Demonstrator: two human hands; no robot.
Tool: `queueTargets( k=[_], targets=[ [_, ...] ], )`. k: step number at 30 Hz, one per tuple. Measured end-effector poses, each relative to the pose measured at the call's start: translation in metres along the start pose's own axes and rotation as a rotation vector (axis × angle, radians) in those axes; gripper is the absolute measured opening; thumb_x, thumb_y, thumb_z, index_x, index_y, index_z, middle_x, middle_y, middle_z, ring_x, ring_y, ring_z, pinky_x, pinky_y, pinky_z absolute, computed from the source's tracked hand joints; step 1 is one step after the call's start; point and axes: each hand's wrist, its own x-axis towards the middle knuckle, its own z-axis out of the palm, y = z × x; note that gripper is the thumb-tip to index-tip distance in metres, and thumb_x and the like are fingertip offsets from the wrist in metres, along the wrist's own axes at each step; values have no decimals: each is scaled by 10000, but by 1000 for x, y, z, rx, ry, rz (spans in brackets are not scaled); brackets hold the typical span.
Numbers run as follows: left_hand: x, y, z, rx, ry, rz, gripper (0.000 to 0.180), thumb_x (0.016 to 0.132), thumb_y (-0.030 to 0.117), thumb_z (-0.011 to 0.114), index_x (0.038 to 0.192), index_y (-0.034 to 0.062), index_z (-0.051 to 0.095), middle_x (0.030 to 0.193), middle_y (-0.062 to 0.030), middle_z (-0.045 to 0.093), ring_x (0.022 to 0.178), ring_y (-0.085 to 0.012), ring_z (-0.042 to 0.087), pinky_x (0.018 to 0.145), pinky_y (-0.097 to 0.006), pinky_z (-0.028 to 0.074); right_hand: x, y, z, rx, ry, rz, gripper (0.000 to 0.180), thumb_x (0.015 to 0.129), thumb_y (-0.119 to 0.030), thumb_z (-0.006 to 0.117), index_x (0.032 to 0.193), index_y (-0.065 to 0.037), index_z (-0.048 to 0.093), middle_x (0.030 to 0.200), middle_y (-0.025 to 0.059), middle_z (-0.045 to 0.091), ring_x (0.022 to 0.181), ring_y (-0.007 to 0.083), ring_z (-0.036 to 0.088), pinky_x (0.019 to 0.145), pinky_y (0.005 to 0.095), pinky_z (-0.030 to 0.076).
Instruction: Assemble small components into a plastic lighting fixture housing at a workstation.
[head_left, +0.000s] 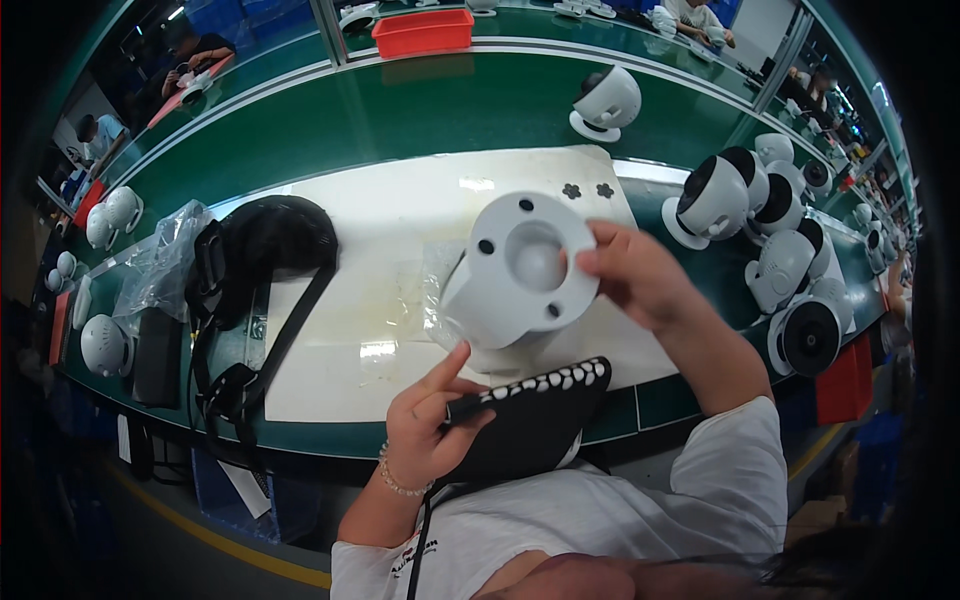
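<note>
Right hand (640, 275), entering from 4 o'clock, pinches white camera housing (520, 275) by its round base. Left hand (430, 420) at 7 o'clock clenches black tool (468, 408), probably a driver, index finger raised.

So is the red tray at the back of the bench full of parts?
No, the red tray on the far green bench shows only its bare inside, with no parts visible.

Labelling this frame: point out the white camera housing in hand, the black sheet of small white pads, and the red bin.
white camera housing (520, 275), head view, on its round base plate
black sheet of white pads (535, 415), head view, on the black backing
red bin (422, 32), head view, on its front wall
</note>
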Motion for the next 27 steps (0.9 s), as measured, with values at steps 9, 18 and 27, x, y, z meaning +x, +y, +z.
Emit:
queueTargets(
  k=[9, 18, 27],
  targets=[
    [-4, 4, -5, -19, -59, -64, 282, 584, -28, 702, 727, 13, 462, 1143, -235, 516, 724, -249, 645, 590, -293, 494, 185, 16, -65, -1684, 541, -983, 194, 779, -102, 505, 951, -74, 590, 790, 83, 559, 785, 235, 543, 700, 328, 439],
    [-5, 0, -14, 26, -163, -49, 323, 649, 1, 690, 846, 21, 434, 1163, -222, 495, 723, -282, 644, 571, -312, 530, 220, 25, -125, -1606, 599, -155, 325, 851, -309, 435, 1000, -54, 573, 1094, 101, 525, 1066, 267, 465, 829, 390, 408],
    [2, 14, -9, 36, -150, -213, 216, 597, 11, 704, 731, 22, 534, 1019, -130, 606, 730, -214, 629, 626, -282, 490, 167, 19, -209, -1668, 1166, -432, 254, 736, -243, 625, 959, -126, 591, 955, 46, 571, 979, 260, 495, 837, 458, 338]
  ],
)
